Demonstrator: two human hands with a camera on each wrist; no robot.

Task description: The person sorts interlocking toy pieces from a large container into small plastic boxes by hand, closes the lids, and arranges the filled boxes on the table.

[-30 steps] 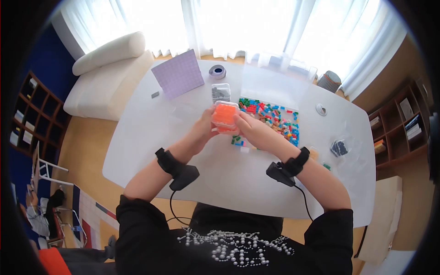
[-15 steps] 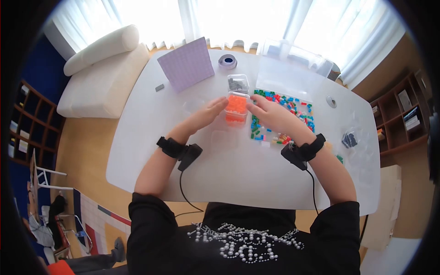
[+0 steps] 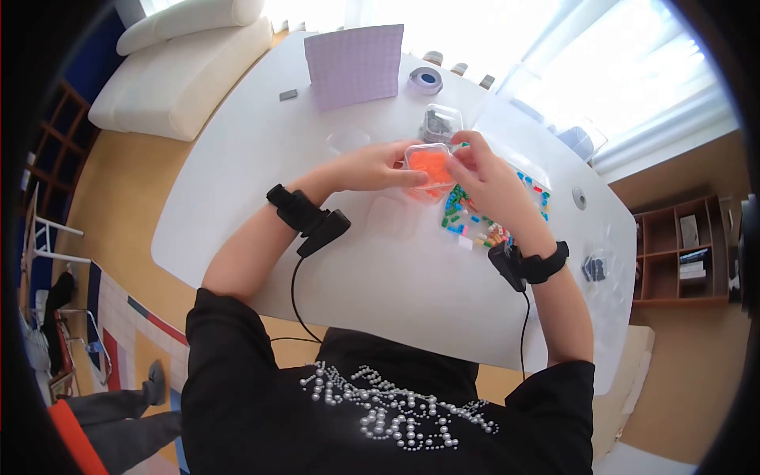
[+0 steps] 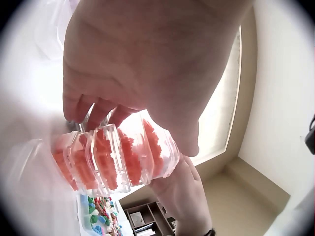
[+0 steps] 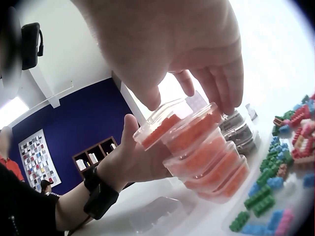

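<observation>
A stack of several small clear plastic boxes of orange bricks stands on the table, its top box between both hands. My left hand grips the top box from the left, thumb along its near side and fingers behind. On the other side my right hand holds it with the thumb at the near right edge and the fingers toward the far side. In the right wrist view the top box sits tilted and shifted off the boxes below.
Behind the stack is a clear box of grey bricks. Colourful loose bricks lie in a tray to the right. A purple baseplate, a tape roll and a grey brick are farther back. A clear lid lies in front.
The box of orange bricks was held in both hands, then stood on the stack with the hands spread beside it. Now both hands hold the top box again. The head view has turned.
</observation>
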